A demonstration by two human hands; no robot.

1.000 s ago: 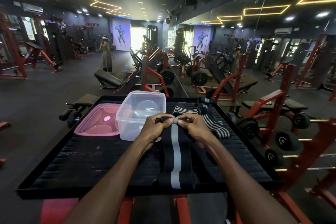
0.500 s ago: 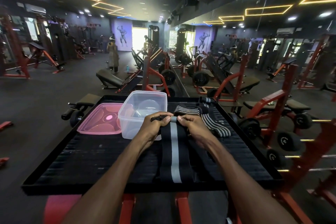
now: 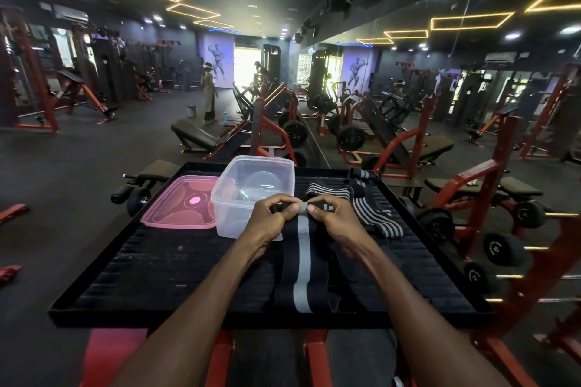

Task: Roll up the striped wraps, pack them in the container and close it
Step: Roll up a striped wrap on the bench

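Note:
A black wrap with one grey stripe [image 3: 302, 264] lies lengthwise down the middle of the black platform [image 3: 176, 273]. My left hand [image 3: 271, 219] and my right hand [image 3: 330, 218] both pinch its far end, which is curled into a small roll between my fingers. A clear plastic container [image 3: 251, 195] stands open just left of my left hand. Its pink lid [image 3: 180, 207] lies flat to the left of it. A second wrap with several thin stripes [image 3: 371, 214] sprawls unrolled to the right of my right hand.
The platform's raised rim [image 3: 220, 319] runs along the near edge above a red frame. Red weight machines and dumbbells [image 3: 503, 248] crowd the right side. A person [image 3: 209, 94] stands far off on the gym floor.
My fingers have kept turning the far end of the wrap, and the free length on the platform looks slightly shorter. The container, lid and second wrap have stayed put.

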